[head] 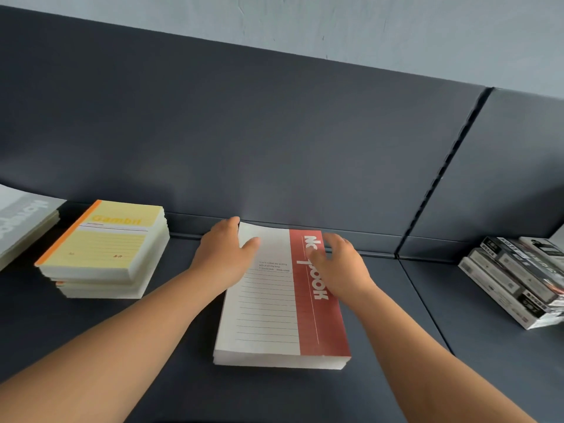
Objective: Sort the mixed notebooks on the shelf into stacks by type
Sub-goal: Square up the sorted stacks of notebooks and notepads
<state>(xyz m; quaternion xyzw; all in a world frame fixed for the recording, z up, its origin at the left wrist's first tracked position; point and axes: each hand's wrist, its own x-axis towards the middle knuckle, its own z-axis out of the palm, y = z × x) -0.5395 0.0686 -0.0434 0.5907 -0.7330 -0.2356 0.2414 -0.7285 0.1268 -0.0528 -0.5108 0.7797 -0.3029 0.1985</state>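
Head view.

- Centre of dark shelf (pixel 274 395): red-and-white notebook stack (pixel 268 315), flat, far edge close to the back panel (pixel 274 132).
- Left hand (pixel 224 248): at the stack's far left corner. Fingers nearly straight, close together, laid along the left edge; thumb spread wide, resting on the white part of the top cover.
- Right hand (pixel 338 261): over the red band at the far right of the cover. Fingers loosely spread, slightly bent, nothing gripped. Motion-blurred; contact with the cover not determinable.
- Left of centre: yellow notebook stack (pixel 106 248), well apart. Far left: grey notebooks (pixel 21 221).
- Far right: black-and-white stack (pixel 515 282).
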